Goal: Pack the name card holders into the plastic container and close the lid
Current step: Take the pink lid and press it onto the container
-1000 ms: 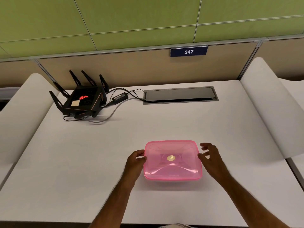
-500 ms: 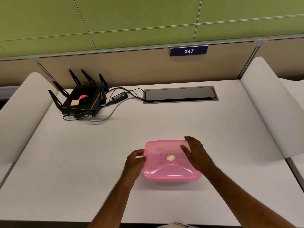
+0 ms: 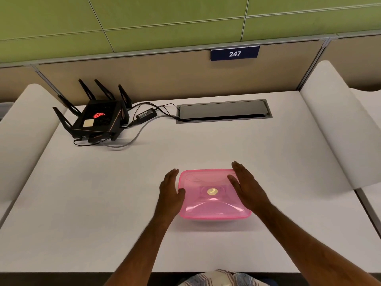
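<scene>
1. The pink plastic container (image 3: 208, 203) sits on the white desk (image 3: 103, 193), near the front edge and a little right of centre.
2. Its translucent pink lid (image 3: 206, 182) lies on top; a round gold sticker (image 3: 212, 191) shows at the lid's centre. Whether the lid is snapped fully shut cannot be told, and no contents can be made out through it.
3. The left hand (image 3: 170, 191) stands at the container's 9 o'clock side, fingers straight and together, thumb touching the lid's rim; it grasps nothing.
4. The right hand (image 3: 244, 185) lies flat, fingers straight, over the lid's 2 o'clock part, palm down on or just above it; it grips nothing.
5. At 10 o'clock from the container, well apart near the desk's back edge, stands a black router (image 3: 99, 118) with upright antennas and a glowing red logo.
6. Just beside the router at its 3 o'clock lies a black power adapter (image 3: 146, 114), with cables running to the grey cable hatch (image 3: 223, 110) at 12 o'clock from the container.
7. On the partition behind, a blue sign (image 3: 234, 53) reads 247.
</scene>
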`<state>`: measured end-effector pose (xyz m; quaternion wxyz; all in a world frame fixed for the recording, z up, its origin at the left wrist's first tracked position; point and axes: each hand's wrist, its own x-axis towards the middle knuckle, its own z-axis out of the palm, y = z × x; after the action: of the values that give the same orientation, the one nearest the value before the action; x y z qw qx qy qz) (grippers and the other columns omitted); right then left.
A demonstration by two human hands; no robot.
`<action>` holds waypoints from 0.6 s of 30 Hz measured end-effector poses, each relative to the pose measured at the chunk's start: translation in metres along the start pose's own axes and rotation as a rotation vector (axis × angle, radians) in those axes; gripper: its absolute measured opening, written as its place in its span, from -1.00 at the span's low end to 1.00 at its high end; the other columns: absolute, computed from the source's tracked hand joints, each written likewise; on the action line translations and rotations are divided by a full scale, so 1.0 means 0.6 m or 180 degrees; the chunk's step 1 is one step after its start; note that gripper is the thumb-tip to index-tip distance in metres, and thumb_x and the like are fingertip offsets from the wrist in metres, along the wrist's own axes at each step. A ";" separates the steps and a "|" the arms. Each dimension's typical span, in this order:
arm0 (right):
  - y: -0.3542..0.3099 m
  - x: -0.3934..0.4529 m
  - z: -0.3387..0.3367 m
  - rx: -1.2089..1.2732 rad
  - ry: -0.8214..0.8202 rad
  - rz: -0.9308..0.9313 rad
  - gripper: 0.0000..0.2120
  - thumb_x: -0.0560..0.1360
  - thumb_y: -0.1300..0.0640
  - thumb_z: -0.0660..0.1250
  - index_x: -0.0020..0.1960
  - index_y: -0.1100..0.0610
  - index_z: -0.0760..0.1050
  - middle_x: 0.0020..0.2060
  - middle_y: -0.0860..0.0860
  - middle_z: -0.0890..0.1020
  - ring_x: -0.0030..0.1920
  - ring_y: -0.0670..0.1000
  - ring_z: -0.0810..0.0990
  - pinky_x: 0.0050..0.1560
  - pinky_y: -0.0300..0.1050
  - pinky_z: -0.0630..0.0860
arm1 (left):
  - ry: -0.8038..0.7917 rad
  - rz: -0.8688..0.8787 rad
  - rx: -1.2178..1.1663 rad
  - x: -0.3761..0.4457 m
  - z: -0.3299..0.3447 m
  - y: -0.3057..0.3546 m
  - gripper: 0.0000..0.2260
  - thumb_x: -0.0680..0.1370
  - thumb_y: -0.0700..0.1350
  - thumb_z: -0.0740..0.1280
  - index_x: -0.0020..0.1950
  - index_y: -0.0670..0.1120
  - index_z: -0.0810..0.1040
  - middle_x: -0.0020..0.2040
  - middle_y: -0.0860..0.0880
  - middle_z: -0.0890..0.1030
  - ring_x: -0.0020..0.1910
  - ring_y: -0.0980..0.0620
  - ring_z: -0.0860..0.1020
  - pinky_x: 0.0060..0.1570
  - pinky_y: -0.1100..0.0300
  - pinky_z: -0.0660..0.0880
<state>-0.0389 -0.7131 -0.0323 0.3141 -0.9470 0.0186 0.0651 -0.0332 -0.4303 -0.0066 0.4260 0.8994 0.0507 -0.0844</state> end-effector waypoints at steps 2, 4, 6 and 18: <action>0.001 0.001 0.001 -0.0227 0.0033 -0.0087 -0.39 0.68 -0.15 0.06 0.64 0.08 0.07 0.62 -0.05 0.15 0.62 -0.05 0.05 0.58 -0.14 0.02 | 0.0081 0.0458 0.0519 0.007 0.012 0.010 -0.42 0.58 -0.28 0.25 0.60 -0.05 0.24 0.60 0.04 0.24 0.57 0.02 0.16 0.54 0.13 0.13; 0.000 0.002 0.001 -0.0339 0.0041 -0.0128 -0.37 0.67 -0.18 0.04 0.64 0.09 0.06 0.62 -0.05 0.13 0.63 -0.05 0.04 0.56 -0.14 0.03 | 0.0047 0.0627 0.0749 0.016 0.028 0.022 -0.47 0.65 -0.18 0.22 0.62 -0.07 0.20 0.62 0.02 0.20 0.61 -0.02 0.11 0.53 0.12 0.10; 0.000 0.002 0.000 -0.0357 0.0026 -0.0142 -0.32 0.63 -0.25 -0.03 0.64 0.07 0.04 0.62 -0.06 0.11 0.63 -0.06 0.04 0.56 -0.13 0.05 | -0.0035 0.0589 0.0916 0.023 0.046 0.028 -0.48 0.69 0.00 0.17 0.63 -0.07 0.16 0.64 0.01 0.16 0.62 -0.04 0.07 0.54 0.05 0.12; -0.025 -0.014 0.017 -0.0979 0.0094 -0.0388 -0.32 0.66 -0.20 -0.11 0.64 0.18 0.01 0.63 0.03 0.02 0.64 0.08 -0.04 0.63 0.06 -0.01 | 0.0114 0.0601 0.1659 0.019 0.076 0.013 -0.35 0.65 0.26 0.01 0.65 -0.05 0.06 0.66 0.01 0.09 0.62 -0.07 0.08 0.46 0.00 0.31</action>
<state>-0.0473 -0.6947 -0.0304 0.1684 -0.9841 -0.0444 0.0342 -0.0256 -0.4704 -0.0315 0.1852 0.9807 -0.0492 -0.0385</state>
